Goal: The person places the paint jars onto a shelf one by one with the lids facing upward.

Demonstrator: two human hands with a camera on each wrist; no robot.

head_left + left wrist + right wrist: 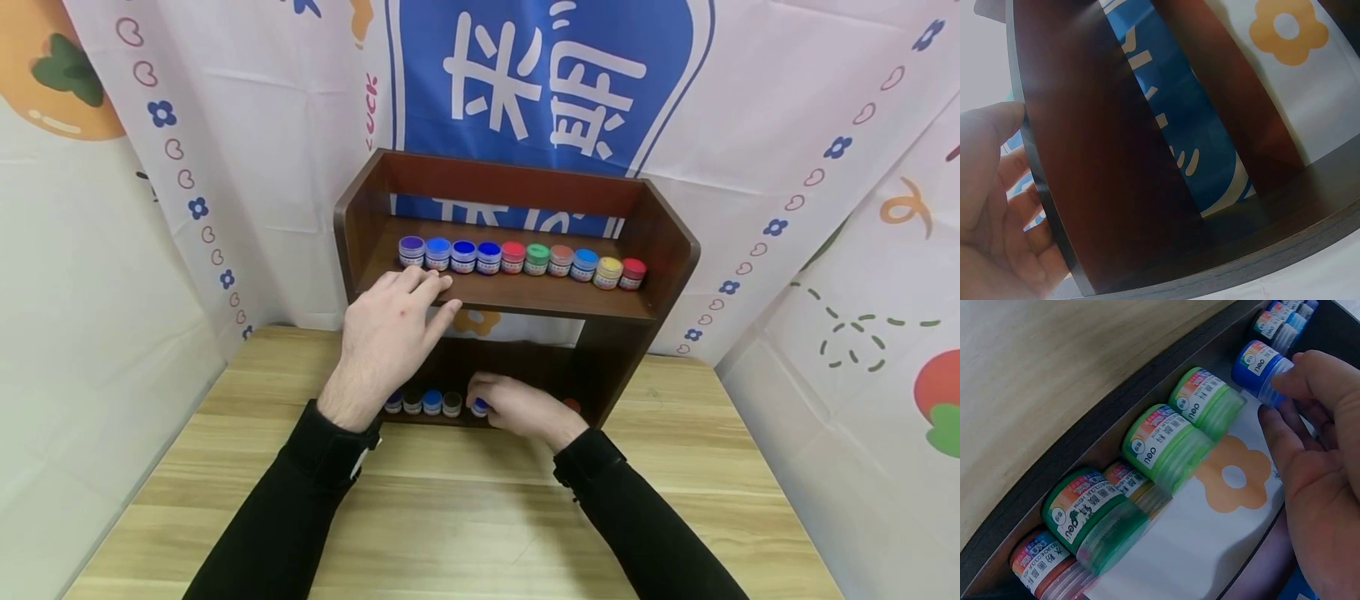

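My right hand point(521, 407) reaches into the lower shelf and pinches a blue paint jar point(1262, 365) between thumb and fingers at its clear end. Beside it to the left stand several paint jars, among them a light blue one point(432, 402). Two light green jars point(1163, 444), a dark green jar point(1088, 512) and a reddish-brown jar point(1044, 562) show in the right wrist view; the hand mostly hides these from the head view. At the upper shelf's front edge point(1054, 212) rests my left hand point(390, 337), its fingers over the board near the purple jar point(412, 250).
A dark brown two-tier wooden rack point(517, 304) stands on a light wood table point(480, 500). Along its upper shelf runs a row of paint jars, ending at a red one point(632, 273). Patterned white cloth point(262, 167) hangs behind and at both sides.
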